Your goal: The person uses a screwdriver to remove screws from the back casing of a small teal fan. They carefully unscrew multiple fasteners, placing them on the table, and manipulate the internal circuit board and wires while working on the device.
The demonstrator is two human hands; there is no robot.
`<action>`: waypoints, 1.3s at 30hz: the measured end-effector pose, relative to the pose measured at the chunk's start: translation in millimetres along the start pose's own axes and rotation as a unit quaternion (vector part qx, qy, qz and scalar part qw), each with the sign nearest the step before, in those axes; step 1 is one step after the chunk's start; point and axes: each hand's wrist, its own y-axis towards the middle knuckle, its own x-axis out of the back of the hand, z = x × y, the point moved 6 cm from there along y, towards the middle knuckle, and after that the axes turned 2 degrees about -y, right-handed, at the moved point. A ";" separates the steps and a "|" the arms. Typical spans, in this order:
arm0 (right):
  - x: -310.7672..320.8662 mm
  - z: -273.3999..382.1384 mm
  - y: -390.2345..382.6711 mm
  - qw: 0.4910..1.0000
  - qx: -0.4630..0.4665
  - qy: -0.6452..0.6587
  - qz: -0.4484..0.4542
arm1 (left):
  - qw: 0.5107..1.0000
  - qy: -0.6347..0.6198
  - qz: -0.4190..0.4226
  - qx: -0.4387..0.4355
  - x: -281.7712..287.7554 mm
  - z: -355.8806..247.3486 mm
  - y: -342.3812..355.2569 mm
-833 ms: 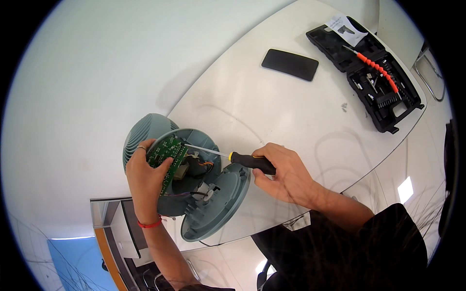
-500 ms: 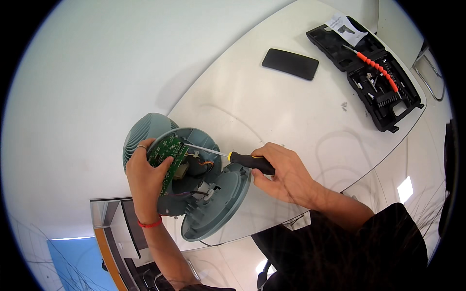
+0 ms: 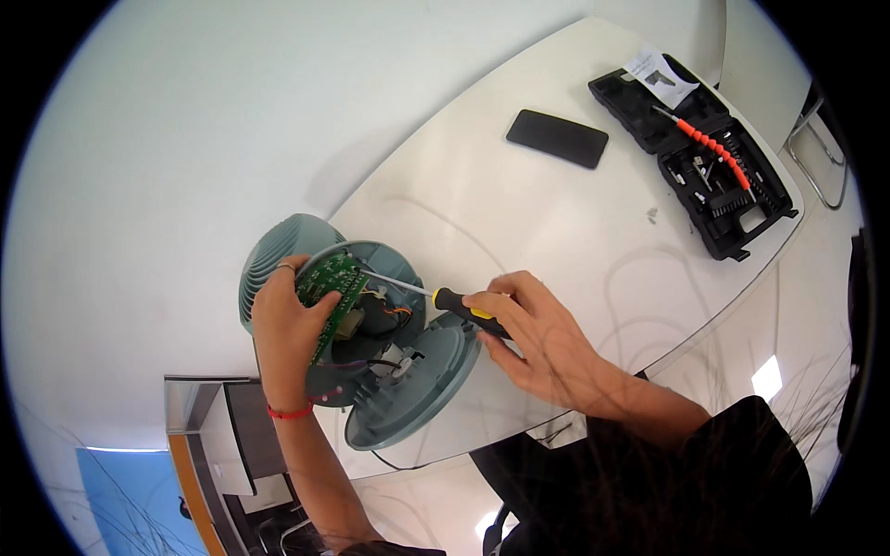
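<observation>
A grey-green appliance with a ribbed round head [image 3: 283,243] lies on its side, its round housing [image 3: 412,262] opened. My left hand [image 3: 287,324] pinches a green circuit board [image 3: 332,285] at the housing's rim, thumb on the board's face. In my right hand [image 3: 538,343] is the black and yellow handle of a screwdriver [image 3: 449,299]. Its thin shaft reaches the board's upper right edge; the tip's exact contact is too small to tell. Wires and a dark round part show inside the housing. A round grey-green cover [image 3: 417,398] hangs open below, joined by a dark cable.
On the white table [image 3: 519,222] lie a black phone [image 3: 557,139] and small loose bits [image 3: 652,216]. At the far right an open black tool case [image 3: 686,167] holds bits, an orange flexible shaft [image 3: 709,144] and a printed sheet [image 3: 661,78]. A white wall borders the table's left side.
My right fingers have shifted along the screwdriver handle, the index finger now stretched over it. The screwdriver tip stays at the board's edge. My left hand keeps its hold; the view has moved slightly.
</observation>
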 end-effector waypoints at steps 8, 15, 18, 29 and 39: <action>3.1 17.6 1.0 0.998 0.050 -0.037 0.001 | 1.000 -0.001 0.003 -0.027 2.9 0.3 1.8; -1.2 15.5 -9.9 0.996 -0.028 0.020 -0.080 | 0.999 -0.012 -0.017 -0.026 -0.2 6.0 -2.2; -4.5 8.1 -12.0 0.996 -0.053 0.032 -0.065 | 0.998 -0.008 -0.038 -0.041 2.7 5.7 -4.1; -7.3 16.5 -14.5 0.994 -0.067 -0.009 -0.082 | 0.998 0.023 -0.047 -0.023 2.2 8.7 -11.9; -12.8 11.9 -17.1 0.995 -0.074 0.011 -0.069 | 0.998 0.026 -0.050 -0.036 6.1 9.8 -12.4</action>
